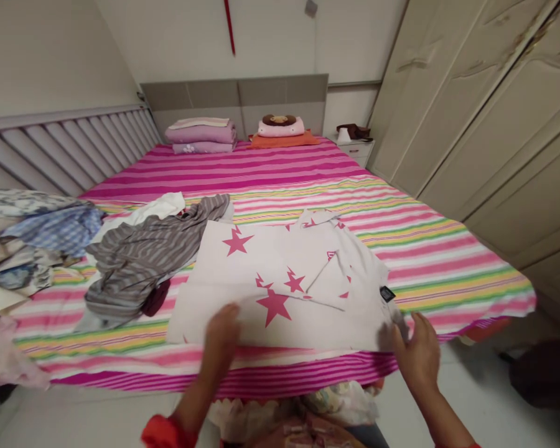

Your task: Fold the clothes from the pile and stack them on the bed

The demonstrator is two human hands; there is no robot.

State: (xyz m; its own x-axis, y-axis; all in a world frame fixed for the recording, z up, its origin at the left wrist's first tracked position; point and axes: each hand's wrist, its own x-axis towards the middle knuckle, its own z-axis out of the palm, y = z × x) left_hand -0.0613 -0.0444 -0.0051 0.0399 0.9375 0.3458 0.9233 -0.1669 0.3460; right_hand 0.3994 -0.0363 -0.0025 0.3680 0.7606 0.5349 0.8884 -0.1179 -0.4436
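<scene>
A white shirt with pink stars lies partly folded on the striped bed, its black neck label at the right end. My left hand is over the shirt's near edge, left of the middle; its fingers are blurred, so I cannot tell whether they hold the cloth. My right hand is beside the collar end, with thumb and fingers apart. Its thumb is close to the greyish edge of the shirt; whether it touches cannot be made out. To the left of the shirt lies a crumpled grey striped garment.
More loose clothes are heaped at the far left. Folded purple bedding and a pink folded stack sit by the headboard. A wardrobe stands along the right. The bed's near edge is just before me.
</scene>
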